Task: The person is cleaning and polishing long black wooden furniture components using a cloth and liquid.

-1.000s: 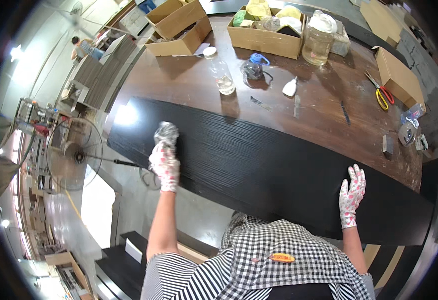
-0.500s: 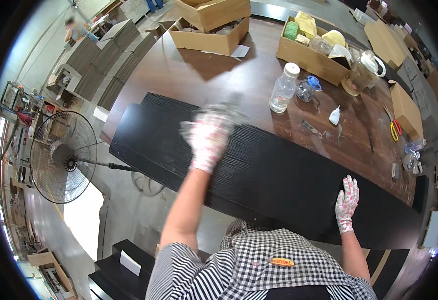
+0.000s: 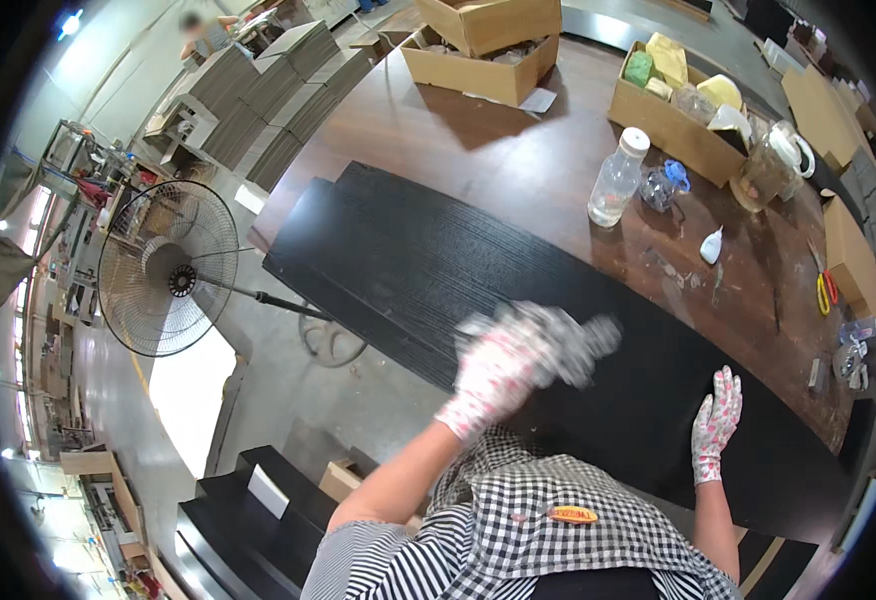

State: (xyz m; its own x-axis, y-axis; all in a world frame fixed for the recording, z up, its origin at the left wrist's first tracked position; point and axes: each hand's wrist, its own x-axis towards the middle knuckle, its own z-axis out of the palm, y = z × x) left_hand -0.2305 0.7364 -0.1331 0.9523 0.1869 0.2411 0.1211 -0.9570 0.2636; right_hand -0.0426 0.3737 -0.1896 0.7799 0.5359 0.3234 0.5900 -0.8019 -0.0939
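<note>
A long black board (image 3: 428, 240) with a grained surface lies across the table, another one showing beneath it at the left end. My left hand (image 3: 501, 372), in a white glove with pink spots, presses a crumpled grey-and-white rag (image 3: 568, 343) onto the board's middle, near its front edge. Motion blurs the rag, and it partly hides the fingers. Farther right, my right hand (image 3: 718, 420) wears a matching glove and rests flat on the board, fingers stretched out and holding nothing.
The brown table (image 3: 548, 190) carries a clear bottle (image 3: 618, 180), a blue-capped container (image 3: 663, 187), a small white squeeze bottle (image 3: 711, 245), a jug (image 3: 766, 170), scissors (image 3: 825, 292) and cardboard boxes (image 3: 683, 138). A standing fan (image 3: 170, 270) is at left; a person (image 3: 203, 40) works far back.
My left hand has swept the rag right and toward me along the board. My right hand stays flat on it. The view has shifted, so the surroundings sit farther right.
</note>
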